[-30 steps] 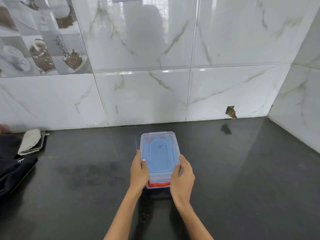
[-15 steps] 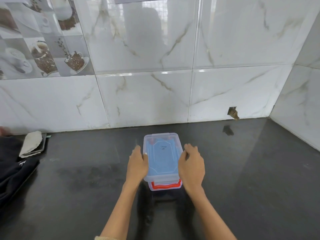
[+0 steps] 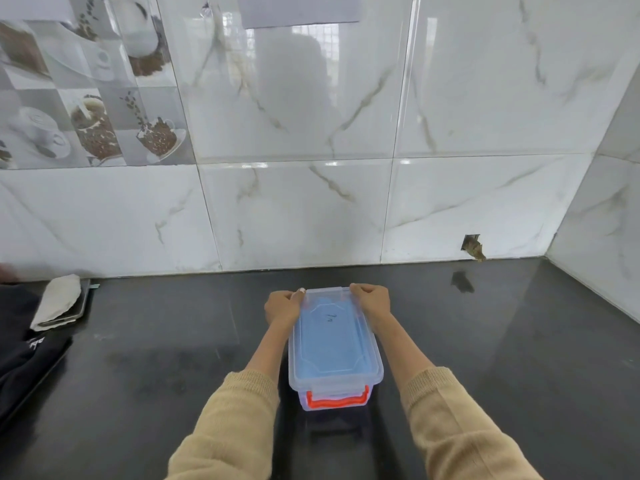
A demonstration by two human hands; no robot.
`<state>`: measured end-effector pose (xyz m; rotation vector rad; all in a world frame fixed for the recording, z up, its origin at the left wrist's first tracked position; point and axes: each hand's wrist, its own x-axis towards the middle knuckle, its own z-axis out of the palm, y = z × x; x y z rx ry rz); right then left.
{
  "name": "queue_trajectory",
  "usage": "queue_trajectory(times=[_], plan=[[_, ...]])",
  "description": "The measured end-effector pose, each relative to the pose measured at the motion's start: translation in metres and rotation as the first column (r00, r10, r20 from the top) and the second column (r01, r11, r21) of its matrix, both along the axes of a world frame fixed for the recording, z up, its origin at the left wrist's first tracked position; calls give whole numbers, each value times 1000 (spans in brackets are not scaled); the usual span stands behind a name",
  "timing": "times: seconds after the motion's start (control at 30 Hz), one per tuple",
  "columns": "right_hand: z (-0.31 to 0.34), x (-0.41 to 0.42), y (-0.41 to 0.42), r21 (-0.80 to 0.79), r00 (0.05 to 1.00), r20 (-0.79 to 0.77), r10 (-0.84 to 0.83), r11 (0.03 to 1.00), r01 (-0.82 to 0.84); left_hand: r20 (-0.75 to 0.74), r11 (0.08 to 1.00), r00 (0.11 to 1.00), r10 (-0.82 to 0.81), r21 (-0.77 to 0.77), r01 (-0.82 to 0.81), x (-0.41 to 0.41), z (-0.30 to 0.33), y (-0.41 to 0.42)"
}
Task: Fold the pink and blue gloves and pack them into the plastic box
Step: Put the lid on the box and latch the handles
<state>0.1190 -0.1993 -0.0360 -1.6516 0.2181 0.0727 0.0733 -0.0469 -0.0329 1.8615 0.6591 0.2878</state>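
Note:
The clear plastic box [image 3: 334, 344] stands on the black counter with its lid on and an orange latch [image 3: 336, 400] at its near end. Blue shows through the lid; no pink glove can be made out. My left hand [image 3: 284, 306] curls over the box's far left corner. My right hand [image 3: 371, 301] curls over the far right corner. Both forearms run along the box's long sides.
A dark cloth [image 3: 24, 344] lies at the left edge of the counter [image 3: 502, 358], with a white folded cloth [image 3: 57, 301] on a flat grey object behind it. The tiled wall rises at the back and right, with a small hole [image 3: 472, 247] low down.
Both hands have slid from the box's near end along its sides to the far corners. The orange latch at the near end has come into full view.

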Motion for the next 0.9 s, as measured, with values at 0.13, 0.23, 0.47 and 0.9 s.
queue_trajectory(times=[0.13,0.23,0.47,0.9], plan=[[-9,2,6,33,1000,-4,-19,999,19,12,994,999,44,-97,-42,2,-10,9],[-13,2,10,46,1000,8,-30,999,29,31,991,999,41,-127,-37,2,-12,14],[-17,-1,13,-80,996,90,-12,997,19,27,987,999,39,-155,-34,4,-12,16],[3,-18,3,-528,904,184,386,815,-240,7,942,981,191,-283,-182,-17,-14,6]])
